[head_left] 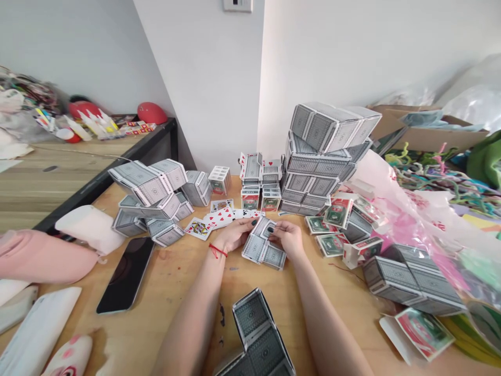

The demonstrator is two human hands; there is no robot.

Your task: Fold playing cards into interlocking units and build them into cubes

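Observation:
Between both hands is a small piece of joined, folded playing cards (256,246), grey patterned backs facing up. My left hand (234,234), with a red string bracelet at the wrist, pinches its upper left edge. On the other side, the fingers of my right hand (288,237) are closed on its upper right part. Loose face-up playing cards (219,218) lie fanned just beyond my left hand. Nearest to me, between my forearms, stands a larger block built of folded cards (260,329), cut off by the lower frame edge.
A tall stack of card blocks (313,172) rises at the back right, and a lower stack (148,190) at the left. Red and green card boxes (332,243) lie right of my hand. A black phone (126,277) and a pink pouch (47,256) occupy the left side.

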